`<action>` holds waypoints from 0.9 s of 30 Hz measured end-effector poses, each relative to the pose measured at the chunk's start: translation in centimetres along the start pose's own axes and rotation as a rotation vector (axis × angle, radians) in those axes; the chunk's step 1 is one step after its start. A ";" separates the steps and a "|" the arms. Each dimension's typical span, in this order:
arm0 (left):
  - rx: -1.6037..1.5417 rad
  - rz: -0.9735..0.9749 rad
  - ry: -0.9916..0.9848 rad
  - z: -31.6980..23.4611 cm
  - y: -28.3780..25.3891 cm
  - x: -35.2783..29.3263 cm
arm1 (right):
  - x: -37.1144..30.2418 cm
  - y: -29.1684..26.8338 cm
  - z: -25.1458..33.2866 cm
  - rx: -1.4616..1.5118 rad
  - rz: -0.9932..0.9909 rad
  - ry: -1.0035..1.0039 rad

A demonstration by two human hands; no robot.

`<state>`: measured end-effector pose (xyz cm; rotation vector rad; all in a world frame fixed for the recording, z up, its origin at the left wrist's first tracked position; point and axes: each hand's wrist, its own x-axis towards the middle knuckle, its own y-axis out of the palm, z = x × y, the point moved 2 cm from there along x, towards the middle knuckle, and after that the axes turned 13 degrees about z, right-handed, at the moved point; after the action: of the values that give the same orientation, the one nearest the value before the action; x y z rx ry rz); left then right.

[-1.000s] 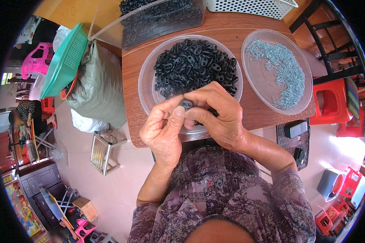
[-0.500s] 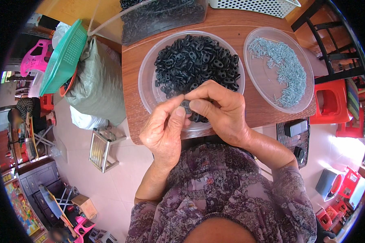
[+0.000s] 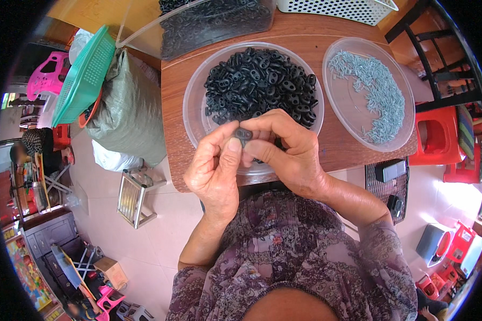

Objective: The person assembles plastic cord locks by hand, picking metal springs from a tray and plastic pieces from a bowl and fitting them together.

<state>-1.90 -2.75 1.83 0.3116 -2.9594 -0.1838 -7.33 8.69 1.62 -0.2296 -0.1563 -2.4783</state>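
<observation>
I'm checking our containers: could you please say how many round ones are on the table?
2: the tub of black pieces at upper centre, and the shallow dish of small pale pieces to its right.

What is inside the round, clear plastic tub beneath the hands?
The tub holds heaped small black two-holed oval pieces. The left hand and right hand hide part of its near side; the bottom beneath the pieces is covered.

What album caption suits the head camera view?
Left hand and right hand hold a black part over a bowl of similar parts, beside a dish of pale pieces.
</observation>
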 end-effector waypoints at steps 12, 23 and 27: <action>-0.016 -0.050 0.060 0.7 0.4 -0.2 | -0.1 0.0 -0.3 -0.313 -0.077 -0.264; -0.099 -0.107 0.122 0.9 1.0 -0.3 | 0.0 0.0 -0.2 -0.381 -0.092 -0.315; -0.094 -0.087 0.083 0.5 0.9 0.0 | 0.2 -0.3 -0.2 -0.420 -0.058 -0.353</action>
<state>-2.12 -1.79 1.50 0.4253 -2.8463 -0.3115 -7.70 8.77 1.45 -0.8510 0.2187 -2.4834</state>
